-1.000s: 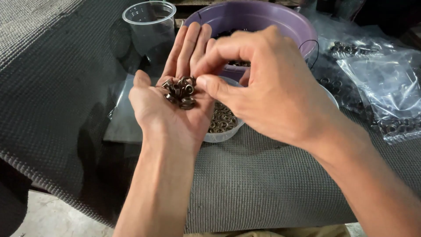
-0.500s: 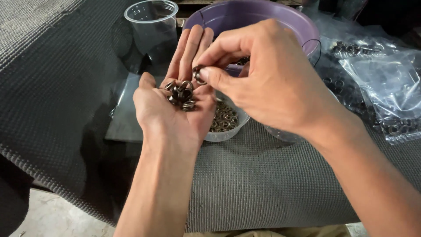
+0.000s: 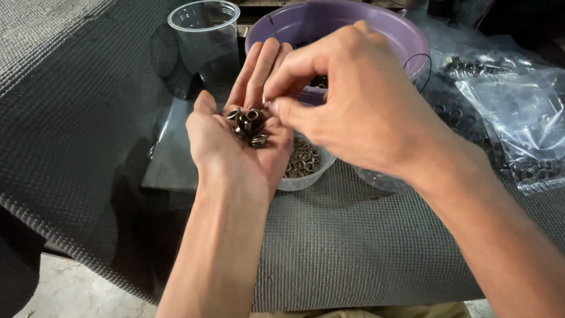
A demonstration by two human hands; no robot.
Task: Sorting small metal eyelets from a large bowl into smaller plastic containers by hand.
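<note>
My left hand (image 3: 238,144) lies palm up over the grey mat, cupping a small heap of dark metal eyelets (image 3: 248,125). My right hand (image 3: 353,100) hovers just right of the heap, thumb and forefinger pinched together at the fingers of the left hand; a small eyelet seems to sit between the fingertips, mostly hidden. Under both hands stands a small clear cup (image 3: 306,168) filled with brass-coloured eyelets.
An empty clear plastic cup (image 3: 203,38) stands at the back left. A purple bowl (image 3: 406,41) sits behind my hands. Clear plastic bags (image 3: 512,112) holding metal rings lie at the right. A ribbed grey mat (image 3: 353,247) covers the table; its front edge is near.
My right hand lifted from the heap on the left palm, pinching an eyelet, and shifted slightly up and right. The left hand stayed nearly still.
</note>
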